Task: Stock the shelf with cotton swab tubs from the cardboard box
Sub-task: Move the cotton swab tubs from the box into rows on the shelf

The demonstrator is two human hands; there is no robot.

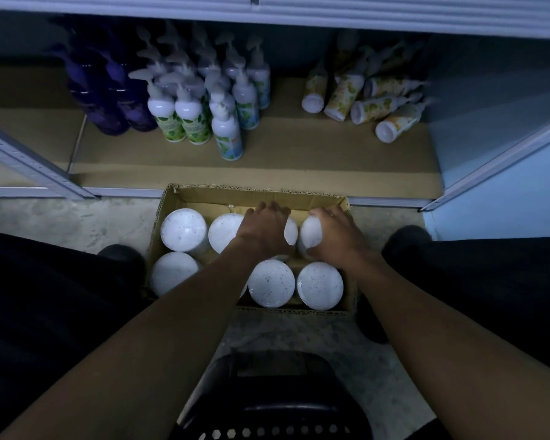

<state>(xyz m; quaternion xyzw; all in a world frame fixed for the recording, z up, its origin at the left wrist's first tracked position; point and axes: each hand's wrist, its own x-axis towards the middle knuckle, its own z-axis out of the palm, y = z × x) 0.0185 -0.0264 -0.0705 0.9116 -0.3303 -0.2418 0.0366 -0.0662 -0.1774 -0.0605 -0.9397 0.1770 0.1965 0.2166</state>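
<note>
Cardboard box (204, 198) is sitting on the floor at 12 o'clock from the black stool (273, 401), holding white cotton swab tubs (184, 229) in two rows. Left hand (265, 228) is reaching over a back-row tub, fingers curling on it. Right hand (334, 235) is grasping the tub (308, 233) at its 3 o'clock. Shelf (299, 160) at 12 o'clock is carrying pump bottles (188, 112).

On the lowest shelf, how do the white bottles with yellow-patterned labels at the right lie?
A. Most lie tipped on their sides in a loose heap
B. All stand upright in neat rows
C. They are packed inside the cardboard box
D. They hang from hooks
A: the white bottles with yellow-patterned labels lie tipped over, their round bases facing the camera, on the brown-lined shelf.
</note>
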